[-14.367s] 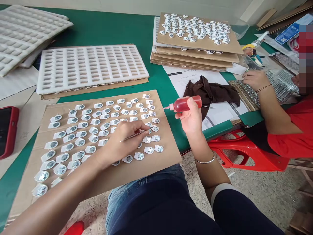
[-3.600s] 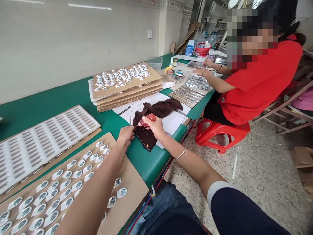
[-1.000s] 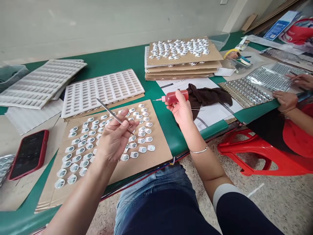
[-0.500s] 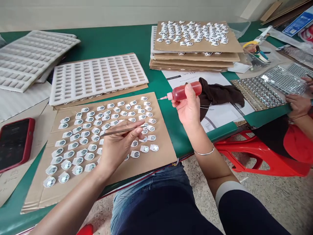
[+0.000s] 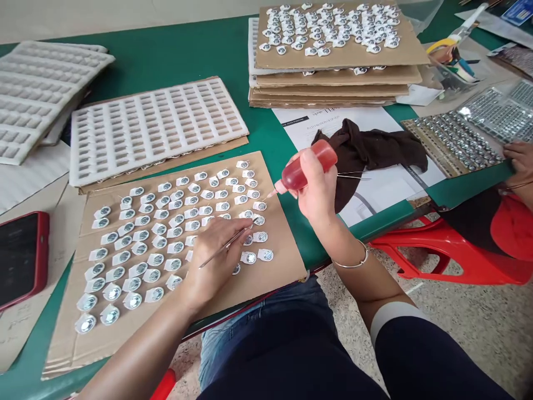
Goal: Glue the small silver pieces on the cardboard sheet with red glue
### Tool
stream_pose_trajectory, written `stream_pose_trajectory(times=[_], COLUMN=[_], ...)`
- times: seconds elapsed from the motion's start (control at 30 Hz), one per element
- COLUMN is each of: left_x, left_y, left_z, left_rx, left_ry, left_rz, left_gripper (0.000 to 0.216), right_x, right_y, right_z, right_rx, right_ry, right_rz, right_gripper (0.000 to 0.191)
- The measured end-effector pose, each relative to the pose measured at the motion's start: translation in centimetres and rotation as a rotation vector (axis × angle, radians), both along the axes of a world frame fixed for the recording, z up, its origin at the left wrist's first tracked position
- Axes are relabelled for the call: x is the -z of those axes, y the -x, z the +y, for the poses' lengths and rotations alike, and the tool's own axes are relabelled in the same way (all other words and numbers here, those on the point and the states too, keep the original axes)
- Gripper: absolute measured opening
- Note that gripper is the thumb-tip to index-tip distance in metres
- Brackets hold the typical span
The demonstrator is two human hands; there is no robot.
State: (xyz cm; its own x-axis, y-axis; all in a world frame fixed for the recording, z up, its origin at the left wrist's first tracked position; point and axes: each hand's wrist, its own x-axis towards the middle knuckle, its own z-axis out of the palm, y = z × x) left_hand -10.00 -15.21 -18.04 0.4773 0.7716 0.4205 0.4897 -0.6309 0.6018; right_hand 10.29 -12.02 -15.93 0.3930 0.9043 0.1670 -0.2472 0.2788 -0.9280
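My left hand (image 5: pixel 219 255) is closed around slim metal tweezers (image 5: pixel 225 250), whose tip points at a round silver piece with a white tab near the right side of a cardboard sheet (image 5: pixel 275 278). Rows of these silver pieces (image 5: pixel 155 259) cover the sheet, and my left hand hides some of them. My right hand (image 5: pixel 316 191) grips a red squeeze bottle (image 5: pixel 308 165) with a pink cap and a fine needle nozzle. The bottle tilts down to the left, its nozzle over the right-hand column of pieces. Whether the needle touches one I cannot tell.
White gridded foam trays (image 5: pixel 158 128) lie behind and to the left. Stacked cardboard sheets (image 5: pixel 333 91) carry more silver pieces at the back. A dark brown cloth (image 5: pixel 375 145) rests on printed paper. A phone (image 5: pixel 20 255) lies left; a co-worker's hand (image 5: pixel 520 158) is far right.
The bottle has come down and left, tilting more steeply, so its nozzle is now over the silver pieces. My left hand has shifted slightly right, the tweezers turned more diagonal.
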Motion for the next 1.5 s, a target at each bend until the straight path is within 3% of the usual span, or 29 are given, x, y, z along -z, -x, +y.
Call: stream_pose_trajectory(times=[0.23,0.67,0.9,1.17,1.5], left_x=[1.2,2.4,2.0,1.3,0.9], left_y=[-0.1,-0.3,-0.5,-1.1,-1.6], left_z=[-0.4,-0.2,-0.4,-1.5,-2.1], left_rx=[0.095,0.081,0.089,0.149,0.162], left_ry=[-0.101,-0.136,-0.168,-0.327,-0.497], left_rz=[0.044,0.072,0.134,0.407,0.517], left_gripper=[0.019,0.019,0.013,0.011,0.023], right_x=[0.1,2.4,2.6,1.8,2.1], right_y=[1.2,0.6,0.9,2.0,2.7], right_z=[-1.1,-0.6,-0.2,-0.6,-0.5], right_rx=[-0.008,-0.027,0.011,-0.066,-0.013], right_ry=[0.017,-0.036,-0.018,0.071,-0.073], right_rz=[-0.1,-0.269,-0.373,-0.497,-0.732], right_gripper=[0.039,0.032,0.031,0.03,0.031])
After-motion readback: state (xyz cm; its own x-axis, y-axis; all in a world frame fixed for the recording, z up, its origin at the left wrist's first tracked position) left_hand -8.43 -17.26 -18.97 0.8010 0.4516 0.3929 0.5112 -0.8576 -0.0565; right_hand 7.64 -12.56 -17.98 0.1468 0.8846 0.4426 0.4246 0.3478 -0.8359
